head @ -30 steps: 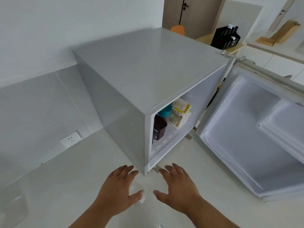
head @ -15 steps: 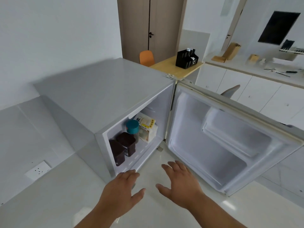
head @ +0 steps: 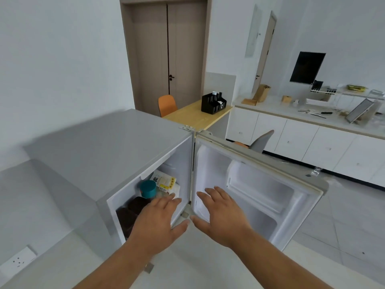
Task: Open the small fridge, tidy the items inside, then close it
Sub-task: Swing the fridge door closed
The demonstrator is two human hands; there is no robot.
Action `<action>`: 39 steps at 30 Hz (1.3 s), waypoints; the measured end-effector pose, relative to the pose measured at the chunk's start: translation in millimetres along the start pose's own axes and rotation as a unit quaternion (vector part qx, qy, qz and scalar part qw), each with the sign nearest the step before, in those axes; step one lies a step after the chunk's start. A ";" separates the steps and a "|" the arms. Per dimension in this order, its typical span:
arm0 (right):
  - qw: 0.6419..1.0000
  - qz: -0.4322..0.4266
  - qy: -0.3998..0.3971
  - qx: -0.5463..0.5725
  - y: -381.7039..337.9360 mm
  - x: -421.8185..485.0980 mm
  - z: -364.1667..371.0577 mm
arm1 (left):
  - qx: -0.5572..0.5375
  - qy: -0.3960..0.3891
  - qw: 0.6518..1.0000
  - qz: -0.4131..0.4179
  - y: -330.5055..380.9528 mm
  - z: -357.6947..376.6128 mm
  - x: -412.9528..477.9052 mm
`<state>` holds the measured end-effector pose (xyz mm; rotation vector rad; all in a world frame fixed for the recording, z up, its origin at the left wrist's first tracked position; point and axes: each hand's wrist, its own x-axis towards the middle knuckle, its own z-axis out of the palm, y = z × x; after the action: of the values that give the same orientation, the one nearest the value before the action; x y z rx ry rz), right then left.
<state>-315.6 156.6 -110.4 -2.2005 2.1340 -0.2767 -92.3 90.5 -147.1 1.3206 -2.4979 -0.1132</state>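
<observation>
As fridge door hangs open, both empty, left hand and right hand spread flat, reaching for jars just ahead of left fingertips.

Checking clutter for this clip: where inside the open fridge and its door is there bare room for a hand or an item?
The door's inner shelves are bare. In the fridge, the right side past the white packet looks free. The left front is crowded: two dark jars and a teal-lidded jar stand close together, with the left hand in front.
</observation>
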 end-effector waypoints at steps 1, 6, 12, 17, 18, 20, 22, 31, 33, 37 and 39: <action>1.000 -0.002 0.009 -0.004 0.1 3.0 -10.3 | -0.001 0.015 1.000 0.005 3.1 -7.3 4.8; 0.997 -0.010 0.072 -0.016 5.1 18.4 -61.0 | -0.009 0.067 0.997 0.045 20.1 -48.1 34.7; 0.988 -0.016 0.148 -0.034 11.4 31.2 -115.5 | 0.034 0.119 0.991 0.060 38.1 -100.6 75.3; 0.980 -0.011 0.189 -0.061 16.1 36.9 -155.9 | 0.070 0.158 0.982 0.072 52.3 -138.1 102.8; 0.978 -0.010 0.197 -0.067 17.5 38.1 -163.0 | 0.073 0.162 0.981 0.078 53.8 -144.4 108.5; 0.975 -0.007 0.208 -0.072 21.3 40.8 -175.9 | 0.077 0.171 0.978 0.087 54.8 -155.6 119.7; 0.973 -0.002 0.217 -0.077 25.5 44.6 -186.9 | 0.085 0.178 0.976 0.090 54.0 -165.6 129.7; 0.976 0.039 0.197 -0.085 54.8 60.3 -208.4 | 0.122 0.142 0.979 0.085 34.7 -180.1 156.9; 0.980 0.051 0.173 -0.085 63.4 60.6 -203.3 | 0.127 0.118 0.982 0.080 28.3 -173.8 156.0; 0.986 0.060 0.127 -0.089 79.1 58.2 -184.2 | 0.132 0.063 0.987 0.069 11.3 -155.8 152.2; 0.988 0.067 0.109 -0.092 86.9 56.5 -173.7 | 0.123 0.051 0.989 0.058 1.4 -147.8 150.0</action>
<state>-429.9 110.7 50.1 -2.1972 2.5042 -0.3399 -126.6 -20.1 28.7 1.2305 -2.5561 0.2896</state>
